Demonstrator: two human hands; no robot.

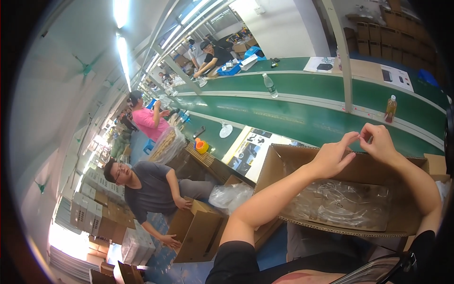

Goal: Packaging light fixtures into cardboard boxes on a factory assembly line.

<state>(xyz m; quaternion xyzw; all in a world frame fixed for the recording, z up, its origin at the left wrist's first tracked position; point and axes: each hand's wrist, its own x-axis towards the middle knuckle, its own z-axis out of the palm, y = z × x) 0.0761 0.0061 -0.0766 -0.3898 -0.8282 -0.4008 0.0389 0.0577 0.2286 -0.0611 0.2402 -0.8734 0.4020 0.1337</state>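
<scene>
My left hand [335,154] and my right hand [378,143] meet above the far rim of an open cardboard box [279,165]. Thumb and forefinger of each are pinched together, their tips touching or nearly so. Whatever they hold, if anything, is too small to make out. Below my forearms, crumpled clear plastic wrap [338,201] lies inside the box over a flat brown surface. Just left of the box, printed sheets [248,154] rest at the edge of the green conveyor belt [283,113].
A co-worker [151,189] at the left handles another cardboard box [198,232]; a plastic bag [229,196] lies between us. A clear bottle [270,86] and an amber bottle [390,110] stand along the line. An orange tape roll [201,146] sits left of the sheets. A metal post [344,61] rises ahead.
</scene>
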